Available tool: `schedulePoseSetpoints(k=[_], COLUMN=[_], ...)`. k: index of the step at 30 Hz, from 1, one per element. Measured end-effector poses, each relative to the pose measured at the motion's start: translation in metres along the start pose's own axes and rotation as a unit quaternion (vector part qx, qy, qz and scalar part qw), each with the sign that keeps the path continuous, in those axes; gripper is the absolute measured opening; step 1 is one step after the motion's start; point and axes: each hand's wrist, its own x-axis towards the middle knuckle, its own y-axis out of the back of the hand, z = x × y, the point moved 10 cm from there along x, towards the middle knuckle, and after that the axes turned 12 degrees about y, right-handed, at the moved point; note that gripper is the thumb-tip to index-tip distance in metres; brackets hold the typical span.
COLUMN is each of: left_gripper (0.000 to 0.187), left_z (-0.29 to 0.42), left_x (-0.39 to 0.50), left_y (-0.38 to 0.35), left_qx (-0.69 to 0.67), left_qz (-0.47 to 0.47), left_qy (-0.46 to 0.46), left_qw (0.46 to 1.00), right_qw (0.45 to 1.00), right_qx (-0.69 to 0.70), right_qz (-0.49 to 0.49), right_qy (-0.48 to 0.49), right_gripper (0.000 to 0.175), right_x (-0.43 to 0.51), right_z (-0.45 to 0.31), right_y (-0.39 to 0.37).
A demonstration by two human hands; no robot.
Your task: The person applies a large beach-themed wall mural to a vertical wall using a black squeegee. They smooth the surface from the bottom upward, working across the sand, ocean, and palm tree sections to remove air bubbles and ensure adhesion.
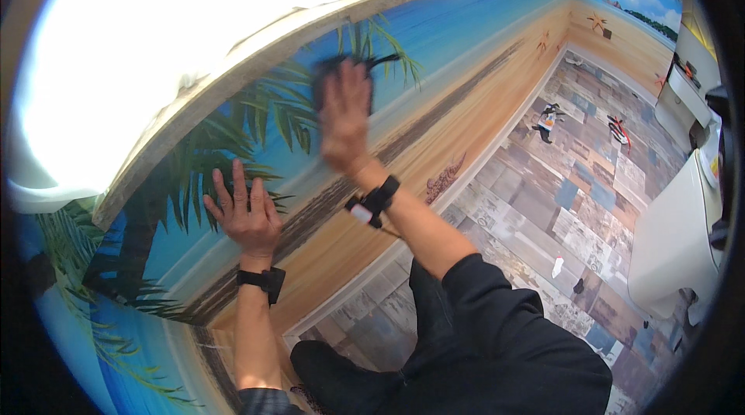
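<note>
A beach mural with palm leaves (442,48) covers the wall below the window. My right hand (344,124) lies flat over a dark cloth or pad (319,86) and presses it to the mural just under the window sill. Both the hand and the pad are blurred, and a thin dark strip sticks out to the right. Lower and to the left, my left hand (247,214) is spread against the printed palm leaves, with nothing in it. Whether its whole palm touches the wall cannot be told. Each wrist wears a black band.
The window sill's rough edge (279,45) juts out above my hands. A white baseboard (500,150) meets the patchwork-patterned floor (506,205). Red-handled pliers or cutters (618,132) and a small packet with black pieces (547,119) lie there. A pale cabinet-like fixture (663,240) stands at right.
</note>
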Motion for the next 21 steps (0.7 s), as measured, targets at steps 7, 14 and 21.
schedulePoseSetpoints(k=[7, 14, 21], left_gripper=[0.021, 0.019, 0.018], left_z=[0.000, 0.001, 0.008], left_x=[0.000, 0.000, 0.000], left_y=[0.002, 0.001, -0.003], left_qx=[0.002, 0.000, 0.013], left_qz=[-0.013, -0.012, -0.006], left_qy=[-0.014, -0.011, -0.001], left_qw=[1.000, 1.000, 1.000], right_qw=[0.990, 0.994, 0.996], right_qx=[0.041, -0.029, 0.017], right_qz=[-0.067, 0.026, 0.021], right_qy=[0.113, -0.102, -0.091], right_gripper=[0.048, 0.055, 0.057], right_x=[-0.062, -0.062, -0.114], right_z=[-0.037, 0.118, 0.012], right_y=[-0.004, 0.048, 0.006])
